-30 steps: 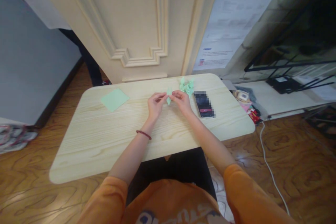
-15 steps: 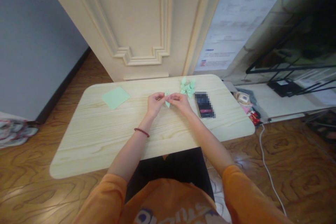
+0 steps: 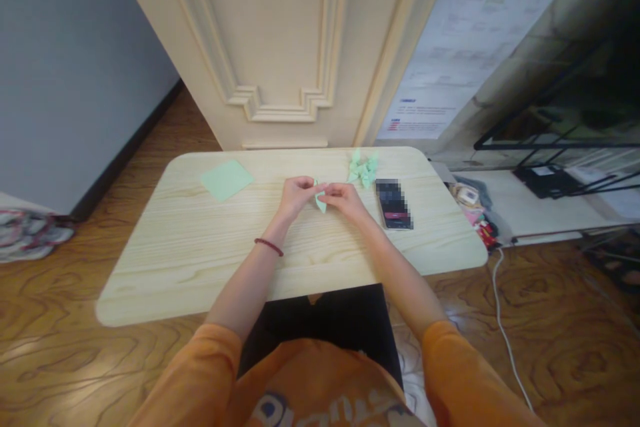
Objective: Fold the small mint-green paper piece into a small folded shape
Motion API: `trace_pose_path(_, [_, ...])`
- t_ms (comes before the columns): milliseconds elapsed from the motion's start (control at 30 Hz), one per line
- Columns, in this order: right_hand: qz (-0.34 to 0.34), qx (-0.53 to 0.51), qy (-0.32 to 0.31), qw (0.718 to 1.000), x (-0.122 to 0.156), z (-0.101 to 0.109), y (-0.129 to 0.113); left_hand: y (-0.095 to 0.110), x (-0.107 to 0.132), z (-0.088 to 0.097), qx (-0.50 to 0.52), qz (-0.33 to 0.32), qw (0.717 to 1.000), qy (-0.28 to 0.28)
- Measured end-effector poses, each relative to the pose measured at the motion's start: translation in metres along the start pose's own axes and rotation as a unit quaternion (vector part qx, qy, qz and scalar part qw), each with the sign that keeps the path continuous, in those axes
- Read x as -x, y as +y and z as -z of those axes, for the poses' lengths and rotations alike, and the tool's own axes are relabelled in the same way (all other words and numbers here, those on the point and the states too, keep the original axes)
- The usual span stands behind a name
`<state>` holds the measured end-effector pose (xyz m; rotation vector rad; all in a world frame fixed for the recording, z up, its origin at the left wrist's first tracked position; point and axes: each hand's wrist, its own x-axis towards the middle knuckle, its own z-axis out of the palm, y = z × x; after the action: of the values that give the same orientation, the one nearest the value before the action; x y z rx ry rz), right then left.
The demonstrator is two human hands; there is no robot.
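Between my two hands is a small folded piece of green paper [image 3: 321,204], its pointed end turned toward me. My left hand [image 3: 297,196] pinches it from the left with thumb and forefinger. From the right, the fingertips of my right hand [image 3: 345,200] close on the same paper. My fingers cover part of it, so its full shape is hidden. Beyond my right hand lies a cluster of folded green paper pieces [image 3: 363,168]. Off to the left rests a flat green paper sheet [image 3: 227,180].
A phone [image 3: 394,204] lies on the light wood table [image 3: 165,260], right of my right hand. A panelled cream surface [image 3: 280,33] rises behind the table. To the right, a low white shelf [image 3: 545,207] holds several items, and a white cable [image 3: 500,307] runs along the floor.
The view has tilted slightly. The folded paper has turned a little in my fingers and shows more of its lower point. Both hands keep hold of it.
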<state>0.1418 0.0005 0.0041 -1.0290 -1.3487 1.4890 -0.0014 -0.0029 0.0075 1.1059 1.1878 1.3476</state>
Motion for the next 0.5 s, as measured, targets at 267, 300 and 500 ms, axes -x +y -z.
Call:
trace_pose_path(267, [-0.002, 0.02, -0.014, 1.0, 0.0005, -0.0023, -0.0027, -0.0015, -0.0016, 0.0029, 0.054, 0.027, 0.998, 0.002])
trace_pose_path(300, [-0.003, 0.018, -0.017, 1.0, 0.0004, -0.0023, -0.0022, -0.0015, -0.0019, 0.0031, 0.064, 0.034, 0.997, 0.0])
trace_pose_path(500, [-0.009, 0.018, -0.024, 1.0, -0.0016, -0.0017, 0.0021, 0.0001, -0.004, 0.0063, 0.068, 0.041, 0.996, 0.034])
